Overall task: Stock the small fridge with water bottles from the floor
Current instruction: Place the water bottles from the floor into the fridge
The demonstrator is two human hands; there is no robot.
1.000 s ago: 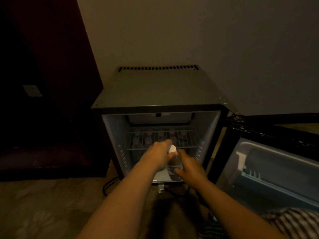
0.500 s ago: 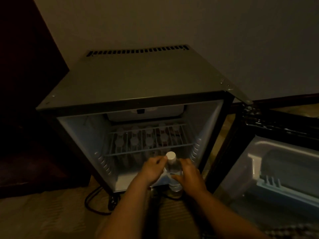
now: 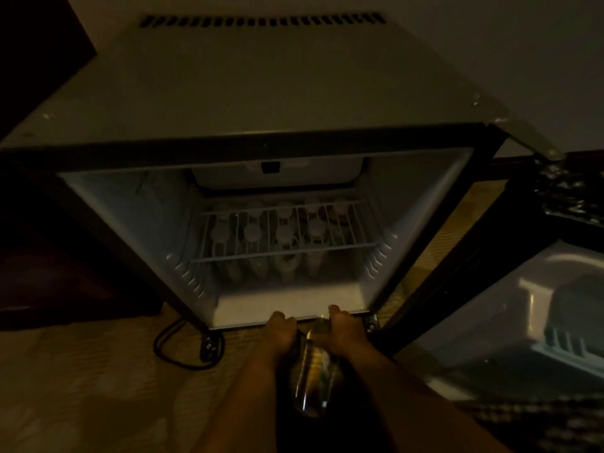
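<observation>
The small fridge [image 3: 255, 93] stands open in front of me, its door [image 3: 523, 322] swung out to the right. Several capped water bottles [image 3: 284, 235] stand at the back, seen through the white wire shelf [image 3: 281, 251]. Just below the fridge's front lip, a clear water bottle [image 3: 313, 377] is held between both hands, neck toward the fridge. My left hand [image 3: 281, 331] grips its left side and my right hand [image 3: 344, 328] grips its right side. The cap is hidden between my fingers.
A black power cable [image 3: 170, 349] loops on the carpet [image 3: 81, 387] at the fridge's front left foot. Dark wooden furniture [image 3: 49, 256] stands close on the left. The door's inner shelf [image 3: 565, 348] juts out at the right. A wall [image 3: 490, 44] rises behind.
My head has come much closer and lower over the fridge. Both hands have dropped with the bottle from inside the opening to just below the front lip, and the bottle now points toward the fridge.
</observation>
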